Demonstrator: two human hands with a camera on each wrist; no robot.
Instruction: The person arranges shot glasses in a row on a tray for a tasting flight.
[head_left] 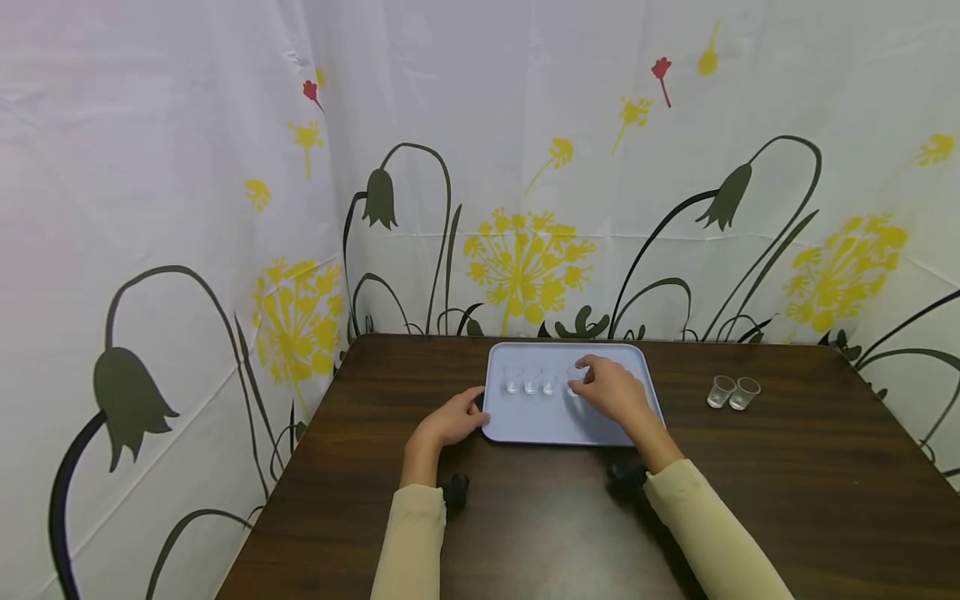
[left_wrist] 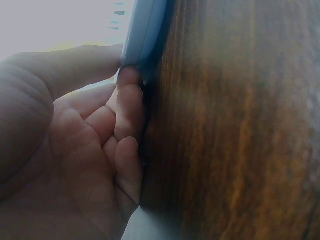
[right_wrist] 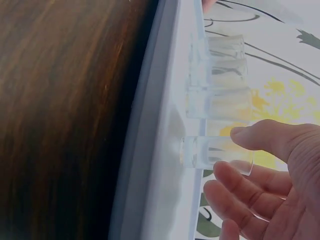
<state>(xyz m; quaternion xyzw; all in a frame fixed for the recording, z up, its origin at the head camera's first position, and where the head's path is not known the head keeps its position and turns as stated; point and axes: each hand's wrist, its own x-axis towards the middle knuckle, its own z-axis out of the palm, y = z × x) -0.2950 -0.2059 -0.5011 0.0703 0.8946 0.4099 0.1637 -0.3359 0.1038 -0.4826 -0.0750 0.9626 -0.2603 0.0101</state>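
Observation:
A pale blue tray (head_left: 540, 423) lies on the table with three small clear shot glasses (head_left: 530, 383) in a row on its left half. My left hand (head_left: 452, 418) grips the tray's left edge, thumb over the rim (left_wrist: 131, 37) and fingertips (left_wrist: 129, 75) at its underside. Over the tray, my right hand (head_left: 613, 390) pinches another clear shot glass (right_wrist: 197, 152) near its mouth, between thumb and fingers. That glass is upright, its base at the tray surface, to the right of the row with a gap between.
Two more shot glasses (head_left: 722, 392) stand side by side on the dark wooden table (head_left: 525, 525), to the right of the tray. A white curtain (head_left: 510, 108) printed with flowers hangs behind the table and along its left side.

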